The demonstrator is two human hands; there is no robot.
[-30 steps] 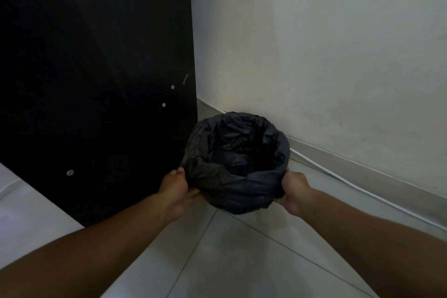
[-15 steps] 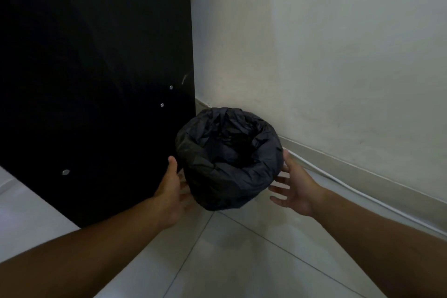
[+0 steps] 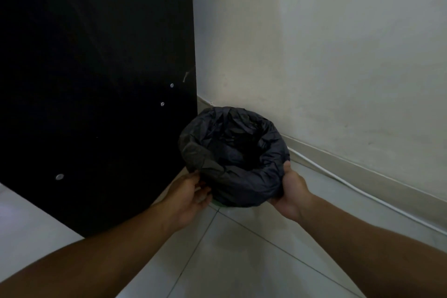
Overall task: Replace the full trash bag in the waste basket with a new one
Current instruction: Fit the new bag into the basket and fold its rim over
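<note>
A small waste basket stands in the floor corner, almost wholly covered by a black trash bag (image 3: pixel 232 152) folded down over its rim; only a sliver of green basket (image 3: pixel 219 204) shows at the bottom front. The bag's mouth is open and dark inside. My left hand (image 3: pixel 187 197) grips the bag's lower edge on the near left side. My right hand (image 3: pixel 291 189) clasps the near right side, thumb pressed on the folded bag.
A tall black panel (image 3: pixel 96 80) with metal screw heads stands just left of the basket. A pale wall (image 3: pixel 326 55) with a skirting board runs behind and to the right, and a white cable (image 3: pixel 358 189) lies along it. The floor is pale tile.
Half a second ago both hands were open and off the basket; now they are closed on the bag's sides again. The basket sits slightly nearer the corner than a second ago.
</note>
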